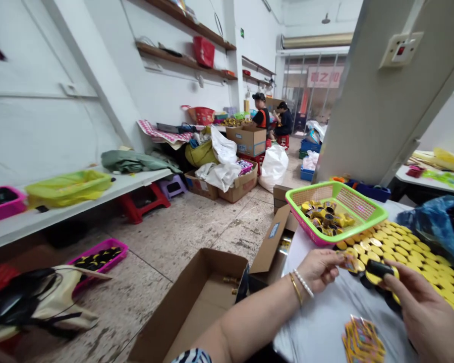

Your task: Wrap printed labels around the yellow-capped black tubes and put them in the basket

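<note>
My left hand, with a bead bracelet and a gold bangle at the wrist, pinches a small sticker between thumb and fingers. My right hand grips a small black jar with a yellow lid just right of it. Both hover over a white table covered with many yellow-lidded jars. A stack of colourful stickers lies on the table below my hands.
A green and pink basket with several jars stands behind the rows. A blue plastic bag lies at the right. Open cardboard boxes sit on the floor at the left. Two people sit far back.
</note>
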Demonstrator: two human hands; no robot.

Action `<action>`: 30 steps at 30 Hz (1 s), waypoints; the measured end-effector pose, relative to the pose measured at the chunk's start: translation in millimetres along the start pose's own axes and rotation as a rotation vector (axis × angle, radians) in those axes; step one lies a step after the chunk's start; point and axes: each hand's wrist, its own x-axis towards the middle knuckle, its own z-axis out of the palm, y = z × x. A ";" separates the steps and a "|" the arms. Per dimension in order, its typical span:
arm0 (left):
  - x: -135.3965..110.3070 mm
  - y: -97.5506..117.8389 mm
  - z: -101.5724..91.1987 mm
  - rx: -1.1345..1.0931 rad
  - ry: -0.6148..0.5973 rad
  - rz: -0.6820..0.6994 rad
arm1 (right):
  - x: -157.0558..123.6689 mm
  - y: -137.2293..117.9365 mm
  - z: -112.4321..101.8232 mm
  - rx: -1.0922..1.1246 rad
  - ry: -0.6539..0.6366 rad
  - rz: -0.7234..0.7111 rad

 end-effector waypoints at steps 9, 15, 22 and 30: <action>2.2 -1.6 1.6 0.027 0.005 -0.018 | 3.6 8.2 2.8 0.274 0.008 0.143; 7.5 3.2 6.3 -0.011 0.028 -0.060 | 5.1 6.3 11.8 0.402 -0.173 0.179; 1.8 1.3 10.1 -0.043 -0.022 -0.052 | -2.5 10.0 23.8 0.480 -0.211 0.260; 1.9 -1.2 10.2 -0.035 -0.059 -0.048 | -5.7 1.3 26.2 0.497 -0.174 0.320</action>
